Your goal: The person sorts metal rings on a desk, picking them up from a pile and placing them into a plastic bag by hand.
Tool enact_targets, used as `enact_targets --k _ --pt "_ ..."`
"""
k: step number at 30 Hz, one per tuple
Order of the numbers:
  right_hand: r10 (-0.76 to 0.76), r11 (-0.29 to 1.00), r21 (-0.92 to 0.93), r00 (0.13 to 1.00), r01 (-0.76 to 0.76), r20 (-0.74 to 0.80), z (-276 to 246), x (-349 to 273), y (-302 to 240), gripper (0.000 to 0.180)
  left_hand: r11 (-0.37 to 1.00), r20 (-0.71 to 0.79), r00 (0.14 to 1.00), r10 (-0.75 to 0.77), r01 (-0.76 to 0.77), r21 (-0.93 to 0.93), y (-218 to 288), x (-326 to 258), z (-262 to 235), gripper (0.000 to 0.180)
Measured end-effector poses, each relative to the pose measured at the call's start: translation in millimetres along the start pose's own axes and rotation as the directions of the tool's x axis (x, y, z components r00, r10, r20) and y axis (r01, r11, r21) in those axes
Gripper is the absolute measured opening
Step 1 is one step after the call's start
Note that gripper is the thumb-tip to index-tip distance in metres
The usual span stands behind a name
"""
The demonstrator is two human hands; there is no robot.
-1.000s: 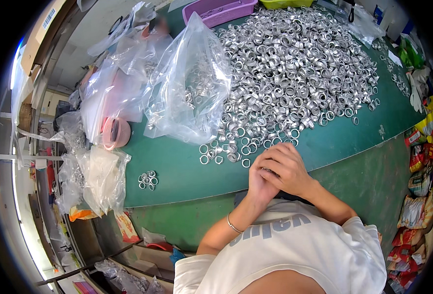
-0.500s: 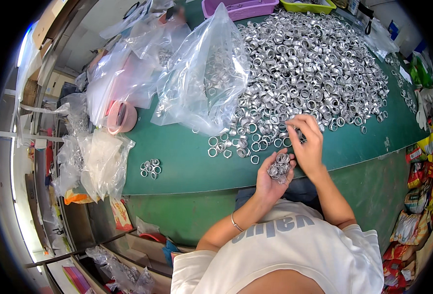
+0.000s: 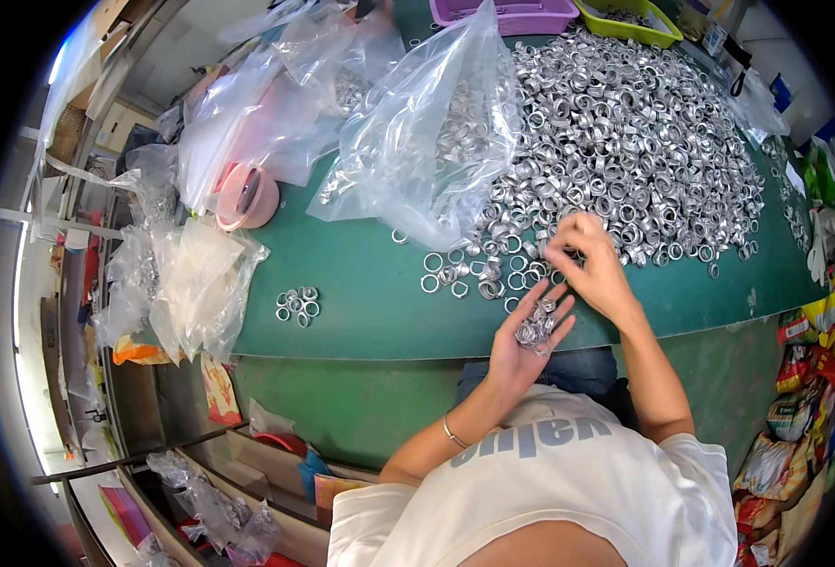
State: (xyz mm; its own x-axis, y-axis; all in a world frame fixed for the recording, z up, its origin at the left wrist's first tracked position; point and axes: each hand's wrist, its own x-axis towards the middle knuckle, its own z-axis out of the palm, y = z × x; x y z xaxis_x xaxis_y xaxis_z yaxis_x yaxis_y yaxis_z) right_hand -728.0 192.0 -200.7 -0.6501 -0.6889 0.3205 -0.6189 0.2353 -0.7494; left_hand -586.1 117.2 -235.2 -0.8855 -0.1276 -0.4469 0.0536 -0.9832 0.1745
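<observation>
Head view: left hand [image 3: 529, 331] is lying palm up, cupping a clump of rings [image 3: 536, 328], fingers loosely apart. Right hand [image 3: 589, 265] is hovering just right and far of it, fingertips pinching together at the near edge of the ring pile [image 3: 625, 142] on the green table [image 3: 361, 302]; what they grip I cannot tell

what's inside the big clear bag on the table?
The clear bag holds silver metal rings, seen through the plastic. Folds and glare hide how many. Its lower edge lies against the loose ring pile.

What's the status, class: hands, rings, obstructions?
Left hand open, palm up, cupping small metal rings. Right hand picking at ring pile. Nothing between them.
</observation>
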Motion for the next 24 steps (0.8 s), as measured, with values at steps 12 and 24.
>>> enact_targets --k 12,24 --pt "-0.148 0.791 -0.61 0.98 0.036 -0.133 39.2 53.4 29.2 0.015 0.965 0.238 0.968 -0.075 0.131 -0.226 7.1 16.9 -35.6 0.026" --pt "-0.059 0.997 0.062 0.961 0.044 0.27 0.3 24.7 -5.1 0.009 0.979 0.174 0.982 0.074 -0.039 -0.199 22.0 9.4 -7.9 0.051"
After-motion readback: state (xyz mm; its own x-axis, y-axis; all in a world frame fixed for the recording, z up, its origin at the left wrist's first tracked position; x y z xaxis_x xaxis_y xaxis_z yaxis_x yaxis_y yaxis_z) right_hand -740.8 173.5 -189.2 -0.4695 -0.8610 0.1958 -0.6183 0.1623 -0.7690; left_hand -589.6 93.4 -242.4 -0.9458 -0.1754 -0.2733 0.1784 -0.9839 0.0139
